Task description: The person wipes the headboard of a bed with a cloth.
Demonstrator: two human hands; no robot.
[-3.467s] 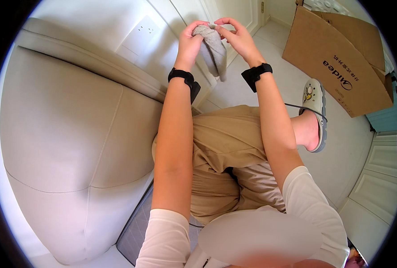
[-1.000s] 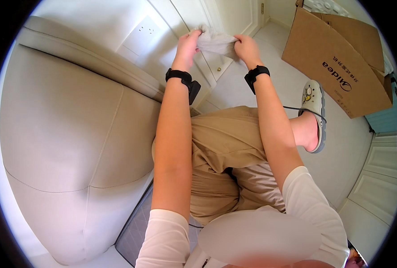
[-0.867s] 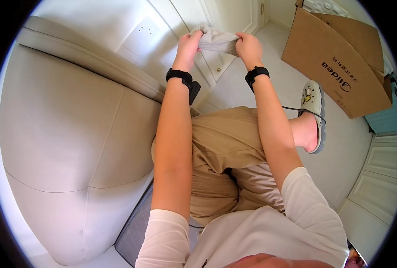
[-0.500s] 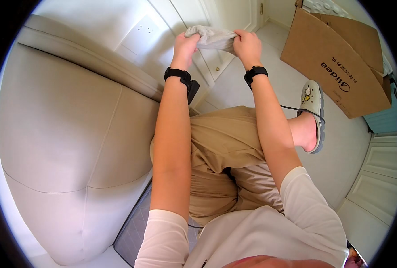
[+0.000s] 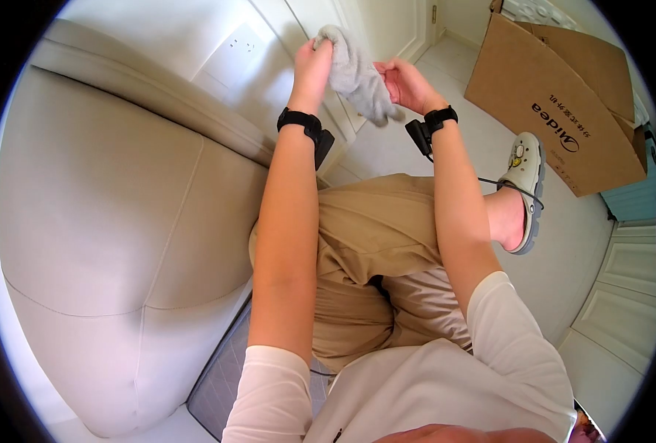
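Observation:
A light grey cloth item [image 5: 356,74], rolled or folded with a fluffy surface, hangs slanting down to the right between my hands. My left hand [image 5: 312,70] is closed on its upper left end. Close to the cloth's right side is my right hand [image 5: 407,83], its fingers partly curled and apart from one another, with nothing visible in them. Black bands with small black boxes are strapped round both wrists.
A beige padded sofa [image 5: 114,199] fills the left side. Behind the hands are a white cabinet door [image 5: 394,26] and a wall socket [image 5: 241,46]. A cardboard box [image 5: 557,96] stands upper right. A clog-clad foot [image 5: 522,166] rests on the floor, a thin cable across it.
My right hand has let go of the cloth and turned, its fingers loosening. The cloth, stretched level between both hands before, now droops from my left hand. The foot has shifted slightly right.

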